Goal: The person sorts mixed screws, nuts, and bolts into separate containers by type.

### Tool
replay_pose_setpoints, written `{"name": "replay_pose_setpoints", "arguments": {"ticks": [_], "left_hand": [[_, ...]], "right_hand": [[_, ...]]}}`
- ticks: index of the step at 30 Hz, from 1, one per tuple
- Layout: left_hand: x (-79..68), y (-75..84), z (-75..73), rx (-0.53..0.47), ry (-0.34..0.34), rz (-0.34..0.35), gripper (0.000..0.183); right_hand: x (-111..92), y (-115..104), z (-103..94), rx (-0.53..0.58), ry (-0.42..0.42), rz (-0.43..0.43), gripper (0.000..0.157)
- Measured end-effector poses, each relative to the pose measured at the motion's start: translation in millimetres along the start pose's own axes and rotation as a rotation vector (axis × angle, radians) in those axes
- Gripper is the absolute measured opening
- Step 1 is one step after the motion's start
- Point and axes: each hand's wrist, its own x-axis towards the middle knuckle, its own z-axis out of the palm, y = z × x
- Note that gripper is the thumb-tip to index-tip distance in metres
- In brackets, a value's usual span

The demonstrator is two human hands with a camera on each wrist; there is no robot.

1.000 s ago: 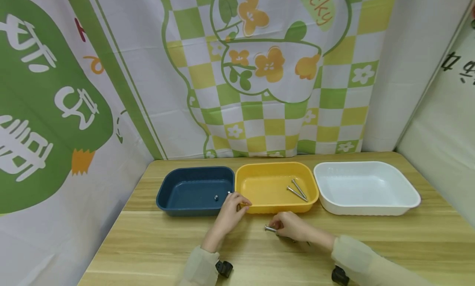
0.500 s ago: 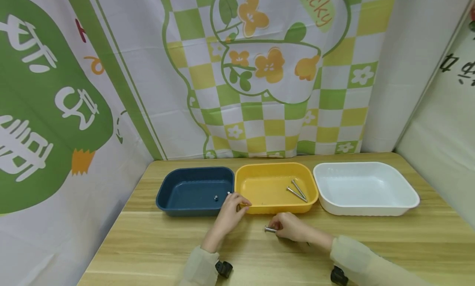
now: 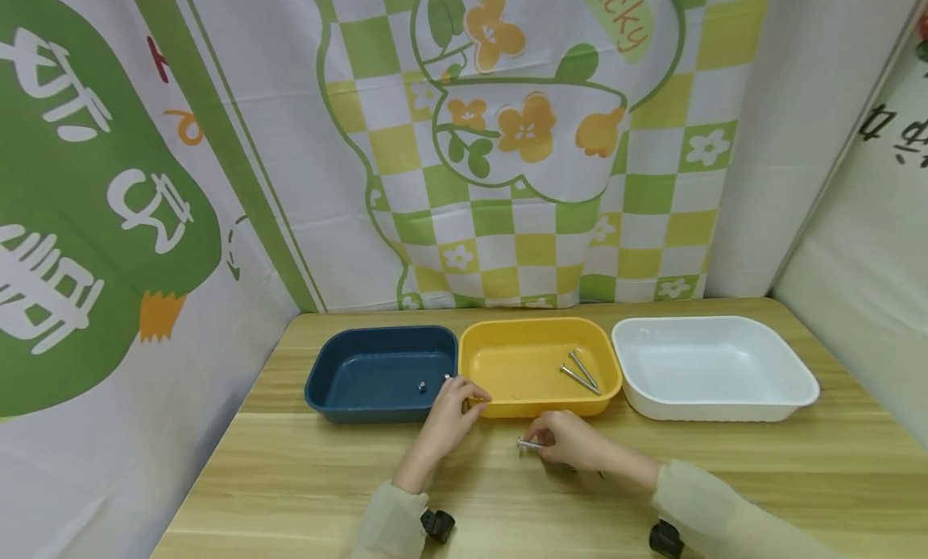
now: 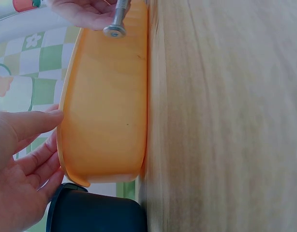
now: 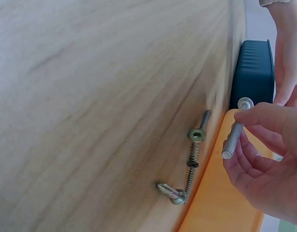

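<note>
currently the right hand (image 3: 569,440) pinches one bolt (image 3: 528,444), the left hand (image 3: 449,410) loosely touching one yellow tray (image 3: 511,370) with two more bolts (image 3: 580,379)

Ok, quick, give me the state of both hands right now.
Left hand: open, relaxed fingers at the near rim of the yellow tray.
Right hand: closed, holding a bolt between thumb and fingers.
</note>
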Motion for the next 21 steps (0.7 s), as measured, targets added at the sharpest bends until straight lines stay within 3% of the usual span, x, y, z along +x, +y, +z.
{"name": "replay_pose_setpoints", "arguments": {"ticks": [21], "left_hand": [[0.0, 0.1, 0.0, 0.008, 0.004, 0.012, 0.007]], "right_hand": [[-2.6, -13.9, -19.6, 0.05, 0.033, -0.004, 0.018]]}}
